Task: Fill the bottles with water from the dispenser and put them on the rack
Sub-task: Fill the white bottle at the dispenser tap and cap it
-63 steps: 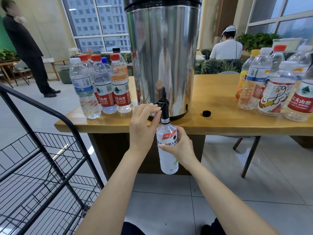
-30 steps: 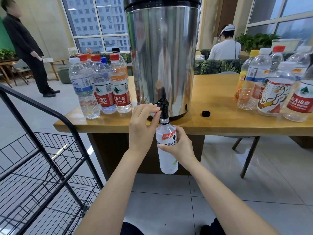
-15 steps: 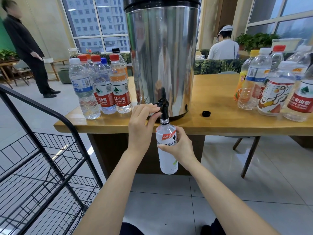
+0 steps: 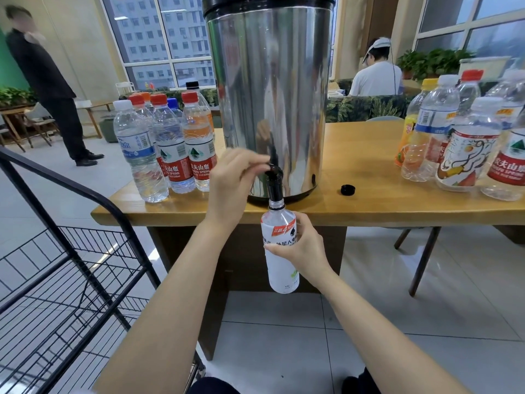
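— Where is the bottle?
— The bottle (image 4: 279, 251) hangs upright in front of the counter (image 4: 369, 213) edge. Its open neck sits right under the black tap (image 4: 274, 182) of the steel dispenser (image 4: 270, 95). It has a white wrap with a red patch near the shoulder, and the wrap hides any water level.
— And the hands?
— The right hand (image 4: 305, 248) is curled round the bottle's middle. The left hand (image 4: 235, 186) pinches the tap's lever between thumb and fingertips.
— What's around?
— One loose black cap (image 4: 347, 189) lies on the counter, right of the dispenser. The wire rack (image 4: 71, 251) stands on the floor, left of the left arm.
— Counts?
— Seven capped bottles in the left cluster (image 4: 170, 143). The right cluster (image 4: 466, 143) has at least six, overlapping, the last cut by the frame. Behind are a standing person (image 4: 45, 81) and a seated person (image 4: 375, 78).
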Available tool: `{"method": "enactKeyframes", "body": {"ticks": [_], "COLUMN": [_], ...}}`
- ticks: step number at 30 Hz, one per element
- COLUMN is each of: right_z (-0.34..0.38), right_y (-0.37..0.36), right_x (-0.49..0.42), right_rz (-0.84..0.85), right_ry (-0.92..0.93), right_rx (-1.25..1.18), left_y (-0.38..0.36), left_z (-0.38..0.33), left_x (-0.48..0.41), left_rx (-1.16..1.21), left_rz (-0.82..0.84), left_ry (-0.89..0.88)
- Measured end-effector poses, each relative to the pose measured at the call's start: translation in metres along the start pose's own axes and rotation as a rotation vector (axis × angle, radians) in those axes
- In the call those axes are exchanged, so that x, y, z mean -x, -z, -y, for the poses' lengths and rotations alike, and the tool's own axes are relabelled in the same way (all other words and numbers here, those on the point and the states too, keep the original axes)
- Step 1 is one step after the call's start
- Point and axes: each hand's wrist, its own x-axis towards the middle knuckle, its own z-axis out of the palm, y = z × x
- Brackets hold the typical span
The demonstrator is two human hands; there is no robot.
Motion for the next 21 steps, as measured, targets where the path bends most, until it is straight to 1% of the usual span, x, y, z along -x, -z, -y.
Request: {"method": "enactKeyframes", "body": {"ticks": [4,6,7,9,11,12,14,17,19,20,21], "right_z": [0.0,0.0,0.0,-0.001,-0.001,-0.001,-0.002,-0.003,-0.001,0.001,0.003], "right_y": [0.003,0.005,0.006,0.008,0.009,0.011,0.014,0.019,0.023,0.025,0.027], "right_x": [0.002,0.001,0.001,0.001,0.003,0.006,0.013,0.025,0.031,0.034,0.036], "right_rz": [0.015,0.019,0.022,0.032,0.047,0.06,0.095,0.116,0.113,0.108,0.101], "right_ry": [-0.014,-0.021,-0.02,-0.033,-0.069,-0.078,-0.076,-0.066,-0.054,-0.048,-0.04], "right_rx": [-0.019,-0.017,-0.008,-0.002,-0.01,-0.003,0.016,0.008,0.011,0.008,0.005], "left_y": [-0.007,-0.007,-0.007,-0.008,-0.008,-0.008,-0.008,-0.011,-0.019,-0.025,-0.031], "left_z": [0.003,0.002,-0.001,-0.008,-0.016,-0.02,-0.03,-0.038,-0.043,-0.047,-0.052], "left_x": [-0.042,-0.041,-0.034,-0.009,0.031,0.055,0.101,0.153,0.168,0.17,0.168], "left_rx": [0.044,0.072,0.062,0.064,0.132,0.17,0.241,0.355,0.416,0.442,0.465], "left_rz": [0.151,0.156,0.112,-0.054,-0.18,-0.176,-0.041,0.235,0.425,0.488,0.513], "left_ry": [0.09,0.128,0.138,0.202,0.372,0.468,0.64,0.892,0.979,1.001,1.007]}}
